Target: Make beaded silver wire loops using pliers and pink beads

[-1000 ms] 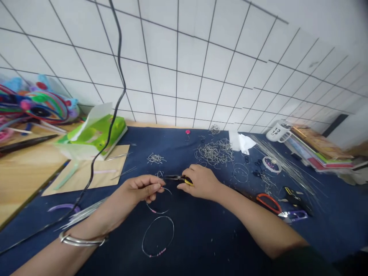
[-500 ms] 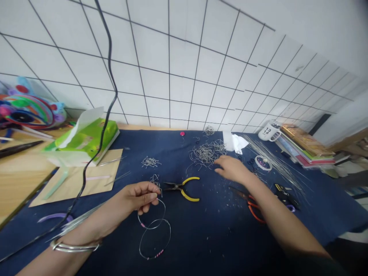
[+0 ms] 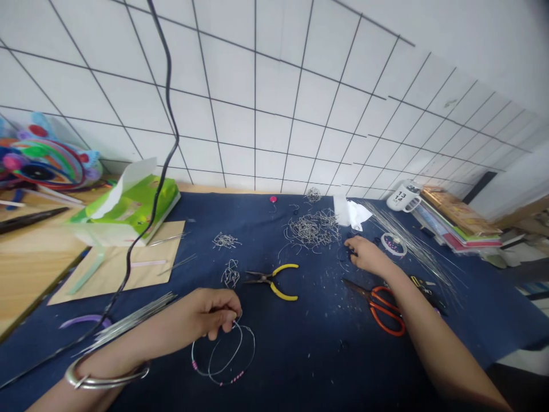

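My left hand (image 3: 217, 313) pinches a thin wire ring with pink beads (image 3: 195, 366) between thumb and fingers. It overlaps a second beaded wire ring (image 3: 238, 377) lying on the dark blue cloth. My right hand (image 3: 364, 254) is down at the cloth with its fingers bent together among small dark wire bits (image 3: 352, 233); whatever is at the fingertips is too small to make out. Between the hands lie pliers with yellow handles (image 3: 283, 296), their jaws spread. Scissors with orange handles (image 3: 388, 312) rest below my right hand.
Behind is a tangled heap of wire pieces (image 3: 311, 230), with smaller piles (image 3: 226, 240) to the left. Long straight wires (image 3: 412, 246), a round bead case (image 3: 393, 245) and a mug (image 3: 403, 197) stand right. A black cable (image 3: 167, 86) hangs at left before a green tissue pack (image 3: 146, 200).
My right hand has moved right, away from the wire heap to the small dark bits. My left hand has come down and nearer, and the ring in it has swung left.
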Demonstrator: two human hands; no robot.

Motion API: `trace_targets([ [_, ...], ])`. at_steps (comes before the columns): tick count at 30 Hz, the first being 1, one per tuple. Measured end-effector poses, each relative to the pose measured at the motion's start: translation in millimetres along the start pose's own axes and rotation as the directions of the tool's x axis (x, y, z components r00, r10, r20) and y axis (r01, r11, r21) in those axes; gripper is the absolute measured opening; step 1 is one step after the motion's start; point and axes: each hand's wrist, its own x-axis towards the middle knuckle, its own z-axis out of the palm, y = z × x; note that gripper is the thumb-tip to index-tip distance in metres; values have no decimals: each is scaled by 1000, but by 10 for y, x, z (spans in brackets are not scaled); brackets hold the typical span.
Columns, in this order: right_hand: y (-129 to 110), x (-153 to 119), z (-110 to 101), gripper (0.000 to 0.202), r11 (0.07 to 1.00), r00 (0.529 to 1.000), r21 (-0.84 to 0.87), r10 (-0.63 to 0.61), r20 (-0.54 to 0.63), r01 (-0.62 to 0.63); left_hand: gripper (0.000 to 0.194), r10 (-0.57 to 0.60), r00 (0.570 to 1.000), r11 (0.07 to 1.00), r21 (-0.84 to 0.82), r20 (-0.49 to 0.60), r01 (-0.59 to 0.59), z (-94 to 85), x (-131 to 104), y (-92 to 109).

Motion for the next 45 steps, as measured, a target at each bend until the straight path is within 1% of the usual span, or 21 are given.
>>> trace_targets([
  [2,-3,12,14,35,1000,1000,5,24,14,-24,18,25,999,995,91,19,-27,13,-17,23],
  [4,0,26,24,31,999,998,4,48,33,-49,17,82,997,978,189,12,-82,19,-22,48],
  [7,2,48,35,28,996,995,-8,85,47,-84,17,198,980,923,334,8,-189,19,-25,97],
  [10,-14,51,52,27,994,993,-26,111,33,-111,19,245,970,881,416,9,-226,22,-47,157],
  [13,-45,22,74,29,991,992,-37,128,9,-128,19,269,963,865,442,-11,-237,37,-68,189],
  [17,-89,-31,72,29,991,991,-16,132,-15,-132,17,292,956,860,445,-27,-250,56,-66,177],
  [21,-135,-47,5,18,994,996,69,92,-16,-90,16,271,962,872,431,-30,-232,50,-77,189],
  [23,-177,-50,-44,17,989,998,132,64,-16,-62,17,263,964,877,422,-26,-228,38,-88,193],
  [27,-360,-84,-151,21,958,1000,286,-6,-8,9,20,270,962,873,435,-48,-223,8,-75,146],
  [30,-607,-119,-236,20,915,996,395,-87,6,78,22,295,948,871,442,-121,-214,5,-34,127],
  [33,-912,-125,-313,18,865,983,477,-184,17,154,21,328,923,890,394,-200,-230,36,-1,189],
  [35,-1115,-108,-350,18,834,970,517,-241,30,192,20,319,918,916,325,-234,-235,72,15,268],
  [37,-1298,-80,-375,17,808,959,549,-280,42,212,20,282,924,949,218,-257,-228,113,40,349],
  [39,-1444,-47,-392,18,787,951,575,-306,49,224,23,225,939,974,76,-260,-212,148,89,406],
  [42,-1581,2,-407,21,753,941,621,-331,75,216,25,139,963,973,-149,-229,-176,175,219,404],
  [43,-1604,19,-407,22,740,936,641,-339,94,204,23,127,957,963,-200,-260,-182,174,270,383],
  [45,-1630,56,-397,23,711,926,683,-352,138,169,20,98,930,942,-270,-354,-202,158,368,328],
])
